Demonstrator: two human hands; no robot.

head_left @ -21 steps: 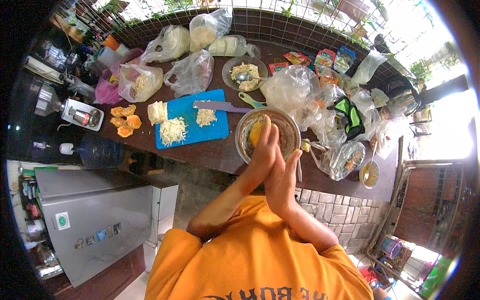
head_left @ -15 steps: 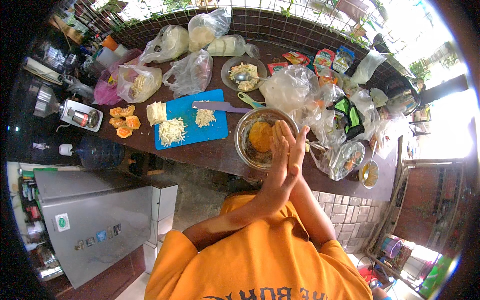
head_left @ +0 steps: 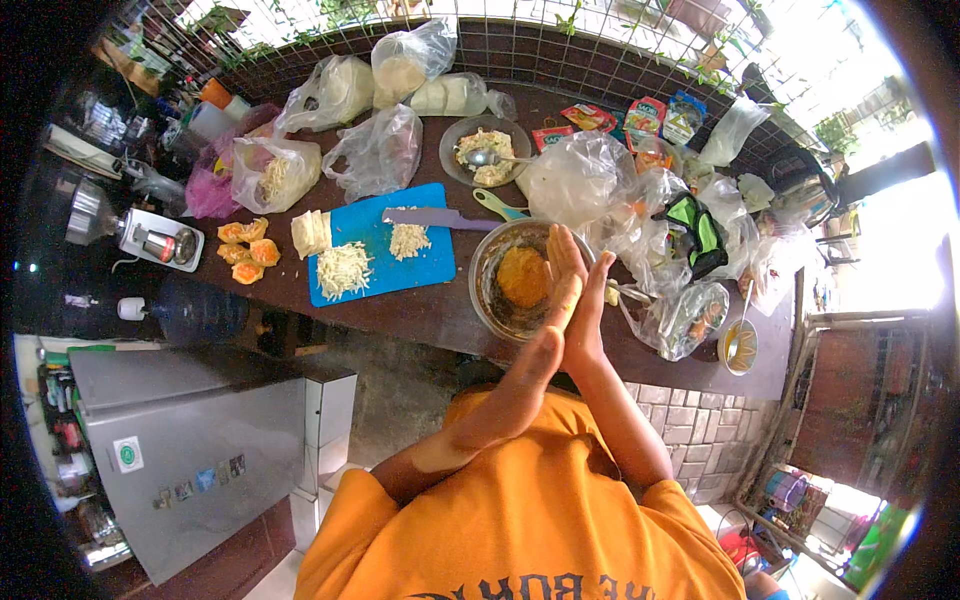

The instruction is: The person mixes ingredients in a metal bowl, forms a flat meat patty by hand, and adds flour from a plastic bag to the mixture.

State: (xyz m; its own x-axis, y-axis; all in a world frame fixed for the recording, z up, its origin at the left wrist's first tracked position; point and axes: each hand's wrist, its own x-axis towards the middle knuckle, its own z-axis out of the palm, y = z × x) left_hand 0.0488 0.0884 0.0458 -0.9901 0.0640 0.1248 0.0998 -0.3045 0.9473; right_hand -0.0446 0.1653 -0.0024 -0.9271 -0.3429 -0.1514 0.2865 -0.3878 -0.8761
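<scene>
My left hand (head_left: 548, 325) and my right hand (head_left: 588, 325) are pressed palm to palm, fingers straight and pointing away from me. They are held above the right side of a round metal bowl (head_left: 487, 300). Whatever lies between the palms, if anything, is hidden. Inside the bowl sits an orange-brown crumbly mound (head_left: 522, 276), with dark paste smeared on the wall around it. Left of the bowl lies a blue cutting board (head_left: 432, 272), bearing white shreds (head_left: 343, 268), a finely chopped white heap (head_left: 409, 241) and a knife (head_left: 435, 217) with a purplish blade.
Orange-topped pieces (head_left: 249, 250) and a white block (head_left: 310, 232) lie farther left. Behind the bowl are a plate (head_left: 450, 165) of food with a spoon and a peeler-like green handle (head_left: 490, 203). Plastic bags (head_left: 580, 180) crowd the right; a small bowl (head_left: 738, 352) stands at the right end.
My left hand has slid back toward me along the right palm, its wrist lower and farther left. The right hand has shifted little. The bowl and board stay put.
</scene>
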